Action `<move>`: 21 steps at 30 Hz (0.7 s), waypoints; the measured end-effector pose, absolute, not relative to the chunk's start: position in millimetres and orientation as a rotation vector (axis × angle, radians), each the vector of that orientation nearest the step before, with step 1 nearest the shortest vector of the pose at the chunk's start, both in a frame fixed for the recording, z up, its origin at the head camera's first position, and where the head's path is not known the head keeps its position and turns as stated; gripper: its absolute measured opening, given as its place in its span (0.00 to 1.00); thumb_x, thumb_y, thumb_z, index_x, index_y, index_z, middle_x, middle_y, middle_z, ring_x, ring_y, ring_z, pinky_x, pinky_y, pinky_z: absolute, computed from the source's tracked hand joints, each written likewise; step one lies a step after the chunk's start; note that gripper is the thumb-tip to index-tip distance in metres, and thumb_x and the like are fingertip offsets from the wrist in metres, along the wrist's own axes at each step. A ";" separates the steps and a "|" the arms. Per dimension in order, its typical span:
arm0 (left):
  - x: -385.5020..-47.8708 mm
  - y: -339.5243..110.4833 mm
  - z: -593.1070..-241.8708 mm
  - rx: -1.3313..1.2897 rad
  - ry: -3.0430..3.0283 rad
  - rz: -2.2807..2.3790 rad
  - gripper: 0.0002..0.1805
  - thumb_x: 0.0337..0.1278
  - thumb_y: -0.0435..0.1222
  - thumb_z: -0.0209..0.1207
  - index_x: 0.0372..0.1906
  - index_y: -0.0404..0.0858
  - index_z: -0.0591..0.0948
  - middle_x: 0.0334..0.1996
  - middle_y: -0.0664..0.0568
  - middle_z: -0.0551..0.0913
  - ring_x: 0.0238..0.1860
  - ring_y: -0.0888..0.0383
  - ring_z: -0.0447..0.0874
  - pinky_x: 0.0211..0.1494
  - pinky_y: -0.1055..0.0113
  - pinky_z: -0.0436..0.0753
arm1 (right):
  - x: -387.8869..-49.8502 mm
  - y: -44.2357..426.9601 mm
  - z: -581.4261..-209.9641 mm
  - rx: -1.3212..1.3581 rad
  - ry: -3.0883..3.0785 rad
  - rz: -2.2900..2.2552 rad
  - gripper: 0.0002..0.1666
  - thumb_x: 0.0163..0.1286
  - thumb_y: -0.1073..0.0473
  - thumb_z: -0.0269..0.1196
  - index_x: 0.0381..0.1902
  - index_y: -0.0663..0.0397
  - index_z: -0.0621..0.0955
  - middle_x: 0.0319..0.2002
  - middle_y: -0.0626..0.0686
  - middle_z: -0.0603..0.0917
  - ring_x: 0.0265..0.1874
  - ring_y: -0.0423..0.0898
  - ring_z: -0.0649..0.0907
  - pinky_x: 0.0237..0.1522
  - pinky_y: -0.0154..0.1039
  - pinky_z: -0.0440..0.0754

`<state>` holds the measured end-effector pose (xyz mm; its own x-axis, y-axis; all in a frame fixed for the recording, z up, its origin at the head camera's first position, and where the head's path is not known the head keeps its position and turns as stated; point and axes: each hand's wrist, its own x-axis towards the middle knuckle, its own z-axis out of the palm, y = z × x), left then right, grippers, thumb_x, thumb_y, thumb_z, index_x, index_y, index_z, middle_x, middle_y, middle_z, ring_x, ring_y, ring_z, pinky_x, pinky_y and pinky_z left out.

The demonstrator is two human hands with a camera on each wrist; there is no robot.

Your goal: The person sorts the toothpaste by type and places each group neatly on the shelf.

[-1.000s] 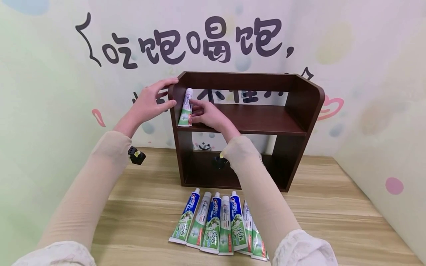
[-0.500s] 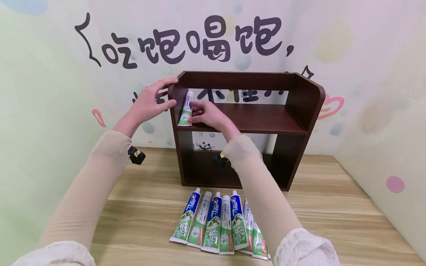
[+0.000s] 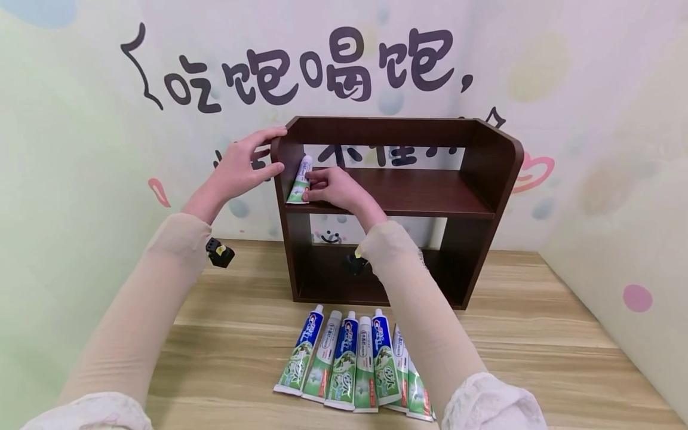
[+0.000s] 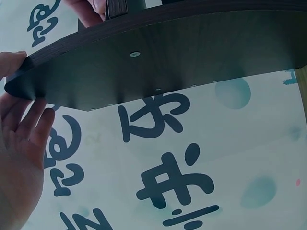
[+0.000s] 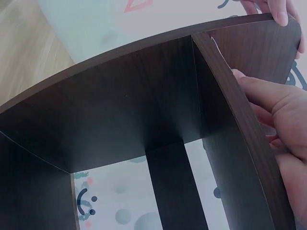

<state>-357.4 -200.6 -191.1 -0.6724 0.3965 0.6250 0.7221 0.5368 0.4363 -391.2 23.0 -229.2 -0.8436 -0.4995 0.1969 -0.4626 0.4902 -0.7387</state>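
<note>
A white and green toothpaste tube (image 3: 298, 189) leans in the left corner of the upper board of a dark brown two-tier shelf (image 3: 424, 190), cap end up and tilted back. My right hand (image 3: 340, 188) pinches its right side, thumb low in front; the other fingers are partly hidden. In the right wrist view that hand (image 5: 283, 108) reaches over the board's front edge, which hides most of the tube. My left hand (image 3: 239, 167) grips the top of the left side panel. The left wrist view has its thumb and fingers (image 4: 41, 127) on opposite faces of that panel.
Several toothpaste tubes lie fanned on the wooden table (image 3: 226, 358) in front of the shelf, some blue and green (image 3: 342, 370), others white and green (image 3: 365, 376). My right forearm covers the rightmost ones. A wall with large black lettering (image 3: 349, 65) stands behind.
The toothpaste tube's cap end has sunk lower and further back into the shelf, with the right hand following slightly. The left hand stays on the side panel.
</note>
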 end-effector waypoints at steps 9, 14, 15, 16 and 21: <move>-355.7 -201.2 -190.5 -0.910 -2.325 -0.948 0.32 0.60 0.30 0.63 0.69 0.36 0.70 0.71 0.46 0.70 0.72 0.51 0.68 0.72 0.51 0.74 | -392.9 23.8 -230.3 -0.874 2.686 -1.273 0.35 0.65 0.53 0.68 0.69 0.52 0.73 0.56 0.54 0.83 0.52 0.46 0.81 0.64 0.43 0.80; -354.8 -201.0 -190.3 -0.911 -2.326 -0.944 0.32 0.60 0.29 0.63 0.69 0.37 0.70 0.71 0.46 0.70 0.72 0.51 0.68 0.72 0.51 0.74 | -393.3 23.3 -230.7 -0.868 2.685 -1.287 0.35 0.65 0.53 0.68 0.69 0.52 0.73 0.56 0.54 0.83 0.52 0.46 0.81 0.64 0.42 0.80; -354.7 -200.9 -190.2 -0.911 -2.326 -0.944 0.32 0.60 0.29 0.63 0.69 0.37 0.70 0.71 0.46 0.70 0.72 0.51 0.68 0.72 0.51 0.74 | -393.1 23.1 -230.6 -0.865 2.686 -1.288 0.35 0.65 0.53 0.68 0.69 0.52 0.73 0.56 0.54 0.83 0.52 0.46 0.82 0.64 0.43 0.80; -354.7 -200.9 -190.2 -0.911 -2.327 -0.944 0.32 0.60 0.29 0.63 0.69 0.37 0.70 0.71 0.46 0.70 0.72 0.51 0.68 0.72 0.51 0.74 | -392.9 22.9 -230.5 -0.864 2.686 -1.290 0.35 0.65 0.53 0.69 0.69 0.52 0.73 0.56 0.54 0.83 0.52 0.46 0.82 0.64 0.43 0.80; -354.8 -201.0 -190.1 -0.906 -2.329 -0.940 0.32 0.60 0.30 0.63 0.70 0.38 0.70 0.71 0.47 0.70 0.72 0.51 0.68 0.72 0.51 0.74 | -392.3 22.8 -230.2 -0.871 2.679 -1.295 0.35 0.65 0.53 0.69 0.68 0.53 0.73 0.56 0.54 0.83 0.52 0.46 0.82 0.64 0.43 0.80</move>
